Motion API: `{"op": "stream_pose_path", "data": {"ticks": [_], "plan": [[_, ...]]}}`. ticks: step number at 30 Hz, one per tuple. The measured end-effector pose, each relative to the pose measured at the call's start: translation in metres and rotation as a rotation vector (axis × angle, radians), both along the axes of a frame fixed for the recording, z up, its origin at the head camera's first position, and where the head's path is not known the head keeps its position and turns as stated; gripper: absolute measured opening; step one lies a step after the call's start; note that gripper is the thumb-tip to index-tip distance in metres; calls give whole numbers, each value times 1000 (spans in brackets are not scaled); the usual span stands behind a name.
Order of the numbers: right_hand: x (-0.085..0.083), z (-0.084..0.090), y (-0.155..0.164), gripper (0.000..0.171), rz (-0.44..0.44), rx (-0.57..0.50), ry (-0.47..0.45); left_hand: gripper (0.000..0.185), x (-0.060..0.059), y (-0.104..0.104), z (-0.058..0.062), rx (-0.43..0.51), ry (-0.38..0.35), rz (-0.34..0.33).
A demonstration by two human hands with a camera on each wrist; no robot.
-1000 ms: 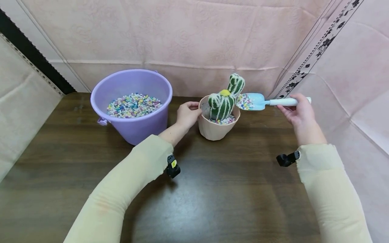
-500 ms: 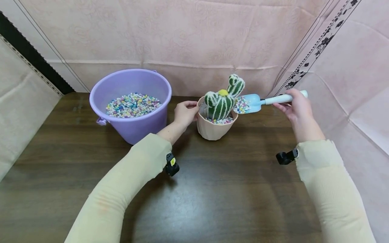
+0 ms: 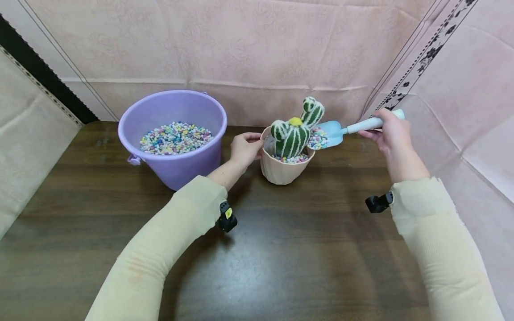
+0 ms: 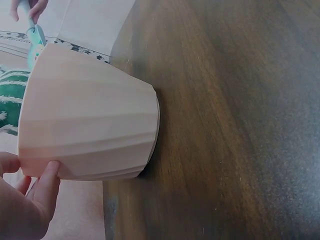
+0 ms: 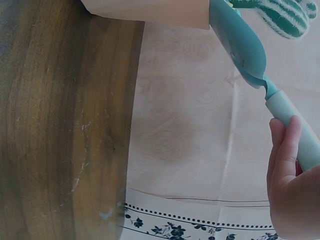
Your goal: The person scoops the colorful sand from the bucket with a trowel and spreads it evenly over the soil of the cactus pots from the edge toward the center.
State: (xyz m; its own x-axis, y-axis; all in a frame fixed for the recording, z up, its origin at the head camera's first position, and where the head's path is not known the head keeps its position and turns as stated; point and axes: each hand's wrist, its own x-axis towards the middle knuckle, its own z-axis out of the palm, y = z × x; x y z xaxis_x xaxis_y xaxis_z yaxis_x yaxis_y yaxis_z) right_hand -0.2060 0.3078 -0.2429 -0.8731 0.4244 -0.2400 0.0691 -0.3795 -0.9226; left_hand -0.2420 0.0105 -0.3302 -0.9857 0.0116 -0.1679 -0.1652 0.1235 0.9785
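A: How far along is the potting?

B: Partway, I'd judge. The pot (image 3: 286,168) already has a layer of coloured pebbles (image 3: 295,159) around the cactus (image 3: 295,133), well below the rim. The left hand (image 3: 243,150) steadies it, fingers curled on the near rim.

A: And the other hand?

B: The right hand (image 3: 387,133) is wrapped round the handle of the scoop (image 3: 330,133), whose blade tips down toward the pot's far edge with its load mostly aboard.

A: What's left?

B: Emptying that load, probably more trips. The bucket (image 3: 172,133), beyond the left hand, holds plenty.
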Motion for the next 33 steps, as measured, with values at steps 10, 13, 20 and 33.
{"op": "stream_pose_path", "data": {"ticks": [10, 13, 20, 33], "plan": [[-1, 9, -7, 17, -16, 93, 29, 27, 1, 0, 1, 11, -3, -3], [-2, 13, -10, 16, -25, 118, 46, 27, 1, 0, 1, 11, -5, -6], [-4, 22, -17, 14, -24, 150, 82, 27, 1, -1, 2, -2, 0, -10], [-9, 22, -29, 18, 24, 173, 85, 28, 2, -1, 2, 3, -18, -11]]}}
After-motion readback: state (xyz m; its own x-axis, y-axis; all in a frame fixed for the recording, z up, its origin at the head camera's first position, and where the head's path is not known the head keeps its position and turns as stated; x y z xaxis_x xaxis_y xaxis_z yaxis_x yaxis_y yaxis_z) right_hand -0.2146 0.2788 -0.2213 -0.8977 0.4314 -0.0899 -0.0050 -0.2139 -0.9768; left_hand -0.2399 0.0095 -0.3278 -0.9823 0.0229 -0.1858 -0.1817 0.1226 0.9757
